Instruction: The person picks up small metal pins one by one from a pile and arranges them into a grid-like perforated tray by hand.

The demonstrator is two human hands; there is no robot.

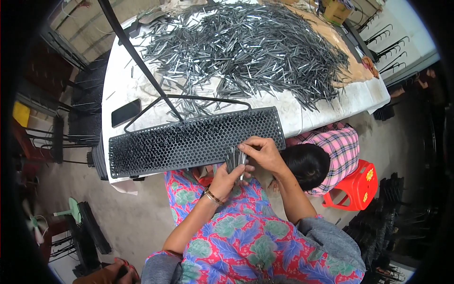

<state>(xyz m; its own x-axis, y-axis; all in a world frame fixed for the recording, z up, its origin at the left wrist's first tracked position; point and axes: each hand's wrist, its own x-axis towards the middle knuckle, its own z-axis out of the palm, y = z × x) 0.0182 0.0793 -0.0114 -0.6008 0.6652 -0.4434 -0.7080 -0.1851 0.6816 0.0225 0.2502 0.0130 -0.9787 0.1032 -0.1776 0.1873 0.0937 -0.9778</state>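
Observation:
My left hand [223,181] is closed around a bundle of thin dark metal-looking strips [233,160], which stick up past the fingers. At the top of this bundle my right hand [266,154] pinches the end of a strip between thumb and fingertips. Both hands are just in front of a long black perforated panel [198,141], near its right end. Its many round holes look filled with dark pieces toward the left. A black rod frame [150,65] rises from the panel's back edge. Behind lies a large heap of loose strips [250,47].
The heap covers much of the white-covered table [137,87]. A phone [126,113] lies left of the frame. Close on my right a person in a plaid shirt [338,142] bends low by a red stool [357,189]. Black racks [87,111] stand at the left.

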